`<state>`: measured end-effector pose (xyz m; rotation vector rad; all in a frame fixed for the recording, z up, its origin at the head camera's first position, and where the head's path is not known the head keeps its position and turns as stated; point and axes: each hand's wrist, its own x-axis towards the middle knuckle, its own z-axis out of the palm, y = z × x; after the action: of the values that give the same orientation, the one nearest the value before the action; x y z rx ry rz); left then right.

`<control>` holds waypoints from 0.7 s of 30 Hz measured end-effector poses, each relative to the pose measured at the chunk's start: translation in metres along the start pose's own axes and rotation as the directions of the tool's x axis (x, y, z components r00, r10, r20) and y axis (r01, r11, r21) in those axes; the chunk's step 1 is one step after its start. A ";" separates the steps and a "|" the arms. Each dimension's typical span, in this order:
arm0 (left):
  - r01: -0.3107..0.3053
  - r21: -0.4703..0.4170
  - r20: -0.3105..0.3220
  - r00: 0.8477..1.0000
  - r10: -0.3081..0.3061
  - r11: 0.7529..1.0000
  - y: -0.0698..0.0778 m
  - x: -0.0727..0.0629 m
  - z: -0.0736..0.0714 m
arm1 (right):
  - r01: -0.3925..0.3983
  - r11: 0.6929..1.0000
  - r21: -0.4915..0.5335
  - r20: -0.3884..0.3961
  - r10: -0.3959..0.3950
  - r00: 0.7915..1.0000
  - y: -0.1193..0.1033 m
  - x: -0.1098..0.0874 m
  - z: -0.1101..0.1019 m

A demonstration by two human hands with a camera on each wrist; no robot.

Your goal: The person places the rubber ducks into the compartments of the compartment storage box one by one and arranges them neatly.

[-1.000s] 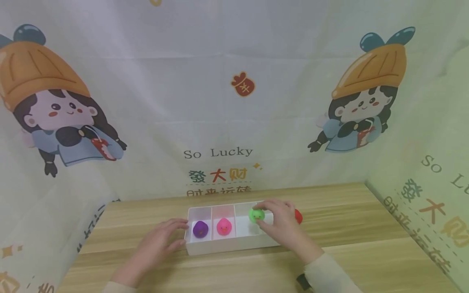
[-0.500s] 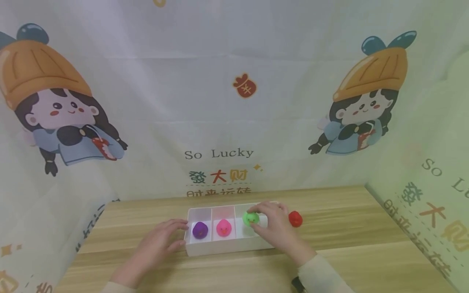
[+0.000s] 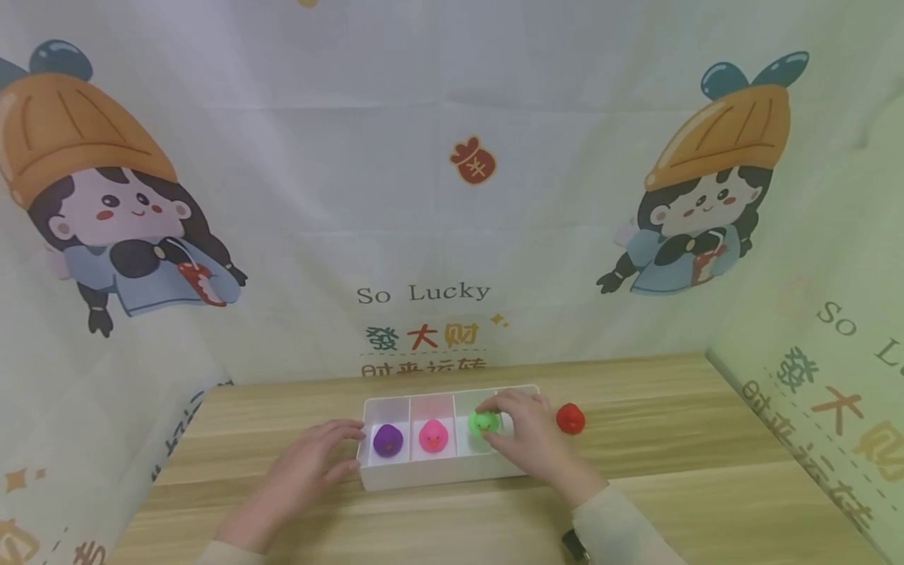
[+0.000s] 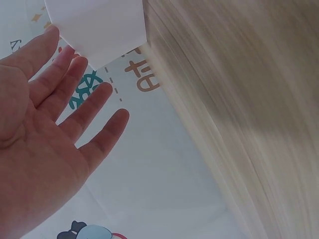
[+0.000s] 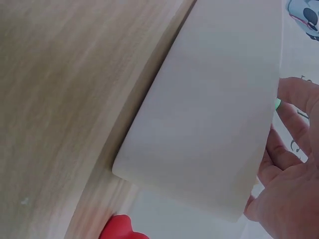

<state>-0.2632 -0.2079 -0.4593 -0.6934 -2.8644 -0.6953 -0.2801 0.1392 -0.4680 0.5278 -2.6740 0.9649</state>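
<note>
A white divided box (image 3: 441, 472) lies across the table in the head view. From the left, its compartments hold a purple toy duck (image 3: 388, 441) and a pink toy duck (image 3: 434, 436). Over the third, my right hand (image 3: 540, 439) pinches a green toy duck (image 3: 484, 422) between thumb and fingers. Whether that duck touches the box floor I cannot tell; only a sliver of it shows in the right wrist view. My left hand (image 3: 304, 471) rests its fingertips at the box's left end, fingers fairly straight and spread in the left wrist view. My right hand partly hides the last compartment.
To the right of the box, a red toy duck (image 3: 570, 419) sits on the wooden table (image 3: 678, 471). A printed cloth (image 3: 424, 196) hangs behind the table and along both sides. A dark band (image 3: 575, 544) shows by the right sleeve.
My right hand has shifted left and slightly down with the green duck, into the third compartment's area. The red duck is now uncovered. My left hand stays at the box end.
</note>
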 end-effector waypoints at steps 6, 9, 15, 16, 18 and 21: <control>0.001 -0.001 -0.013 1.000 -0.001 1.000 -0.001 0.001 0.000 | 0.022 0.999 -0.034 0.037 -0.020 0.999 0.002 0.004 0.003; 0.010 -0.003 -0.009 1.000 -0.010 1.000 -0.001 0.001 0.000 | 0.039 0.999 -0.033 0.050 -0.038 0.998 0.002 0.006 0.004; 0.014 -0.001 0.000 1.000 -0.014 1.000 0.000 0.000 -0.001 | 0.059 0.998 -0.024 0.094 -0.056 0.994 0.003 0.009 0.008; 0.015 -0.001 0.001 1.000 -0.015 1.000 0.000 0.000 -0.001 | 0.060 0.998 -0.033 0.099 -0.056 0.993 0.004 0.009 0.008; 0.016 0.000 0.004 1.000 -0.016 1.000 0.001 0.000 -0.001 | 0.062 0.996 -0.061 0.108 -0.055 0.993 0.004 0.011 0.009; 0.015 0.000 0.001 1.000 -0.015 1.000 0.001 0.000 -0.001 | 0.065 0.992 -0.110 0.119 -0.052 0.992 0.003 0.014 0.009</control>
<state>-0.2628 -0.2079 -0.4583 -0.6725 -2.8737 -0.6971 -0.2948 0.1314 -0.4716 0.6516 -2.7782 0.7826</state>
